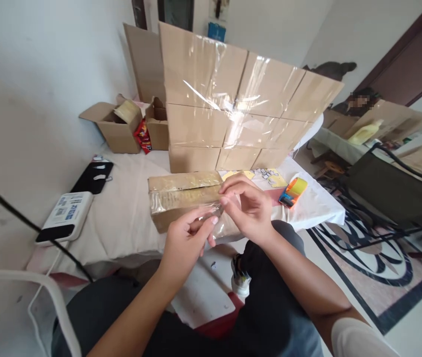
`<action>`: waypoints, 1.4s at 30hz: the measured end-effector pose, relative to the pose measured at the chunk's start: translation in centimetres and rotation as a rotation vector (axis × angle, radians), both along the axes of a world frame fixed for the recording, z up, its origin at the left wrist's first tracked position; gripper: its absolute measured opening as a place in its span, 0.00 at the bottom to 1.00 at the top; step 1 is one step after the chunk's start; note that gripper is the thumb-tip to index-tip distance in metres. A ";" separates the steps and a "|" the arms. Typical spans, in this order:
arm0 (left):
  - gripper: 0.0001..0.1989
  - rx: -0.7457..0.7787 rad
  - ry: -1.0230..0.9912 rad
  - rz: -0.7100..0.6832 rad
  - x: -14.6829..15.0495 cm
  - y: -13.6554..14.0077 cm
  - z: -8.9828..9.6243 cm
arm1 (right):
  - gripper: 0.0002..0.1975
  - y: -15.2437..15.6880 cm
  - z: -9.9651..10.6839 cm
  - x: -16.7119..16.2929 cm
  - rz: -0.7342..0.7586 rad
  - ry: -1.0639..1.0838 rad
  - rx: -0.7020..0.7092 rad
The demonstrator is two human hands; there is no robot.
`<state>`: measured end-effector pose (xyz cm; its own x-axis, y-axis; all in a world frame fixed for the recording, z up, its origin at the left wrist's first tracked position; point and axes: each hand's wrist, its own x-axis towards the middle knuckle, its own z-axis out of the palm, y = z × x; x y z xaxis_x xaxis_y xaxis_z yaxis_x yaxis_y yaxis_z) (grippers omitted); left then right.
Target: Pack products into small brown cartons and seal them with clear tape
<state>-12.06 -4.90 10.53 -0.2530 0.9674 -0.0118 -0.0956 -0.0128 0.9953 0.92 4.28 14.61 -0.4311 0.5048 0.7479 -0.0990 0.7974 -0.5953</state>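
Note:
Both my hands pinch a crinkled piece of clear tape (216, 212) in front of a long cardboard box (166, 220). My left hand (188, 238) has thumb and fingers closed on its near left end. The upper right end is pinched between the thumb and fingertips of my right hand (250, 210). Shiny tape covers the top and left edge of the box, and a narrow gap runs along its top seam. My hands hide the box's right part. A tape dispenser (293, 192) with a yellowish roll lies to the right of my right hand.
Behind the box stands a tall taped cardboard panel (199, 124). An opened carton (119, 134) and a red packet (143, 136) are at the back left. A white device (64, 218) and a black phone-like slab (95, 177) lie left. Another person (359, 101) sits far right, beyond a chair (385, 193).

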 end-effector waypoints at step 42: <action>0.23 0.092 0.980 0.288 0.0 2.5 -2.9 | 0.23 6.4 -2.0 -3.0 0.185 -0.219 -0.723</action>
